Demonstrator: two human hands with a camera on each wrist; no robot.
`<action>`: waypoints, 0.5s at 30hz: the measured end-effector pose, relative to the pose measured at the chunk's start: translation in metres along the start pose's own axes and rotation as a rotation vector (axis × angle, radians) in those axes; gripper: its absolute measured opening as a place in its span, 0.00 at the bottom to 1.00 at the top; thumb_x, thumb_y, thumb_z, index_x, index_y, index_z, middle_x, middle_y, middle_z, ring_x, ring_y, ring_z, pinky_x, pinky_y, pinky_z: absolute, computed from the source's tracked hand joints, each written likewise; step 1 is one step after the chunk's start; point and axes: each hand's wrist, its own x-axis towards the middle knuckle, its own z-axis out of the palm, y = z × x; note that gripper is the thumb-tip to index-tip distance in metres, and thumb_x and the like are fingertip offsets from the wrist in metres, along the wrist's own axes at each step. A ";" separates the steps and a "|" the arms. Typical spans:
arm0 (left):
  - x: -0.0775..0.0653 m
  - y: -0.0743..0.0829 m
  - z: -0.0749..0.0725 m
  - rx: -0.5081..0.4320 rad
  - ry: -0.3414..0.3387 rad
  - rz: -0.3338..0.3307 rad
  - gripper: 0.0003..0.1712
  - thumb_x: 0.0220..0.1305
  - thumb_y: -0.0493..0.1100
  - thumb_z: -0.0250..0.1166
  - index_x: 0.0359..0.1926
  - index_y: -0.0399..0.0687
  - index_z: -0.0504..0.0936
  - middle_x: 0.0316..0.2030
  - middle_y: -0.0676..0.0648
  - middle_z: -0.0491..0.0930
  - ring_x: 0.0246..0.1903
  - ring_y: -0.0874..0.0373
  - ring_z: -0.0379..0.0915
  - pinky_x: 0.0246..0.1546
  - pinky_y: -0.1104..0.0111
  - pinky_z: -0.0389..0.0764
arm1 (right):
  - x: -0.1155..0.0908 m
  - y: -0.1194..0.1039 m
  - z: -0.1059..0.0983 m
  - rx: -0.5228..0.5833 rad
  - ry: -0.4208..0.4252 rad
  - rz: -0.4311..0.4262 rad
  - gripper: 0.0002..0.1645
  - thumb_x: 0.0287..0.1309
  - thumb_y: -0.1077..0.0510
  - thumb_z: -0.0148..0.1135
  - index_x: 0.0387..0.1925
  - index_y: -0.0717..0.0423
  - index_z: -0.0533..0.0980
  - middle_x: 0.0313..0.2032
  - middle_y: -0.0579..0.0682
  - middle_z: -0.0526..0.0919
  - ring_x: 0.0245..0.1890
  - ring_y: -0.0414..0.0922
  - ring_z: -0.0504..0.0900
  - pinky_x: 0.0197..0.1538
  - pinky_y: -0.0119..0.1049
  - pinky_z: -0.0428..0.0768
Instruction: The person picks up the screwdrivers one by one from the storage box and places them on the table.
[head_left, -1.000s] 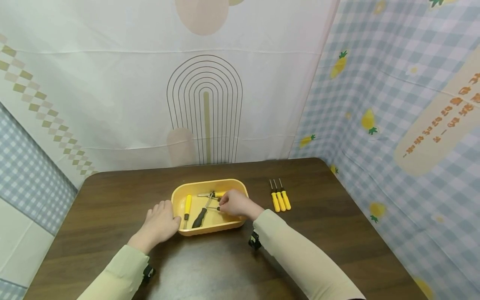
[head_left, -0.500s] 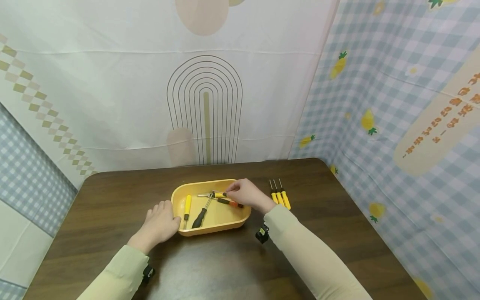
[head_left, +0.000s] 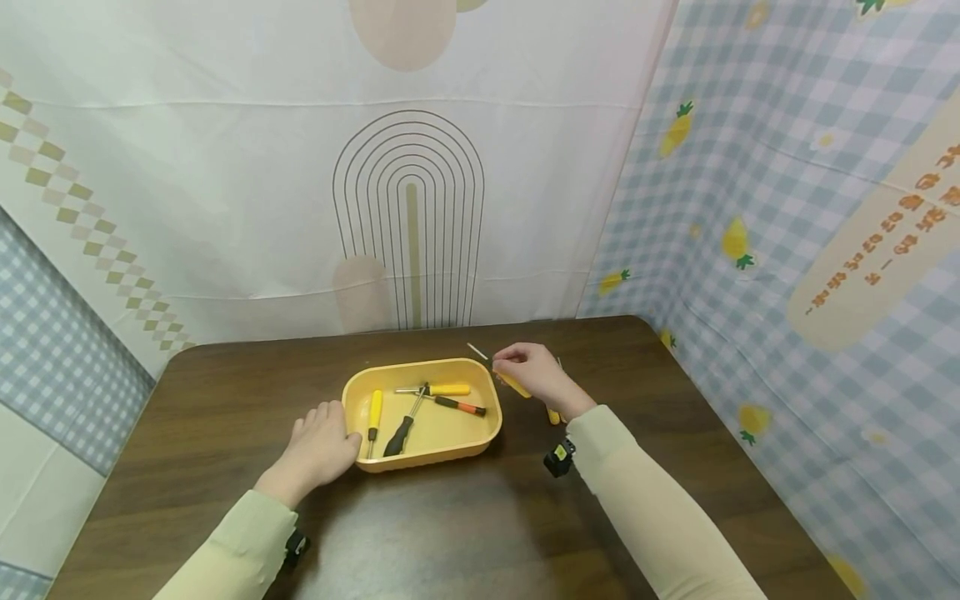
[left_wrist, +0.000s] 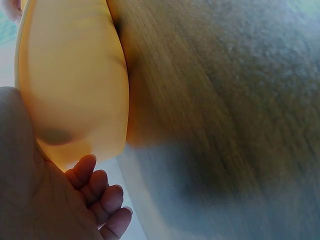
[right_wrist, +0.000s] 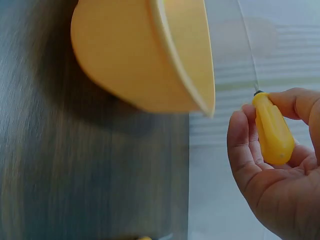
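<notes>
My right hand [head_left: 531, 368] pinches a screwdriver [right_wrist: 272, 127] by its yellow handle, thumb against fingers. It is up past the right end of a yellow plastic tray [head_left: 427, 458], and the thin shank points up and to the left. My left hand [head_left: 322, 442] grips the tray's left end; in the left wrist view the fingers [left_wrist: 107, 197] curl by the outer wall. Inside lie a yellow-handled screwdriver [head_left: 375, 412] at the left, a black-handled one [head_left: 400, 435] aslant, another yellow one [head_left: 448, 389] lying crosswise, and a black-and-orange one [head_left: 459, 406].
Yellow screwdriver handles [head_left: 553, 416] show on the table to the right, mostly hidden behind my right hand. The dark wooden table [head_left: 420, 533] ends at the back against a white patterned curtain [head_left: 247, 208]; a checked curtain [head_left: 750, 333] hangs at the right.
My right hand has come out of the tray and moved right, carrying a yellow-handled screwdriver. The black-and-orange screwdriver has come into full view. My left hand has stayed where it was.
</notes>
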 end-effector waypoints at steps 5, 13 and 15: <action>0.001 -0.001 0.001 0.001 0.000 0.000 0.21 0.62 0.48 0.56 0.44 0.33 0.68 0.35 0.42 0.66 0.36 0.47 0.62 0.36 0.56 0.60 | -0.003 0.014 -0.017 0.055 0.021 0.016 0.18 0.64 0.51 0.61 0.50 0.56 0.78 0.43 0.57 0.82 0.46 0.57 0.81 0.47 0.47 0.79; 0.002 -0.002 0.002 0.003 -0.016 -0.014 0.21 0.62 0.49 0.55 0.45 0.33 0.67 0.35 0.43 0.66 0.36 0.47 0.61 0.36 0.56 0.60 | -0.007 0.046 -0.044 0.058 0.087 0.080 0.19 0.65 0.52 0.58 0.52 0.59 0.77 0.47 0.58 0.80 0.48 0.55 0.80 0.49 0.46 0.78; 0.002 -0.002 0.002 0.000 -0.014 -0.015 0.22 0.62 0.49 0.56 0.45 0.33 0.67 0.35 0.43 0.66 0.36 0.47 0.61 0.36 0.57 0.60 | -0.007 0.055 -0.050 0.053 0.110 0.091 0.20 0.66 0.52 0.58 0.53 0.59 0.77 0.49 0.58 0.79 0.48 0.54 0.79 0.49 0.46 0.78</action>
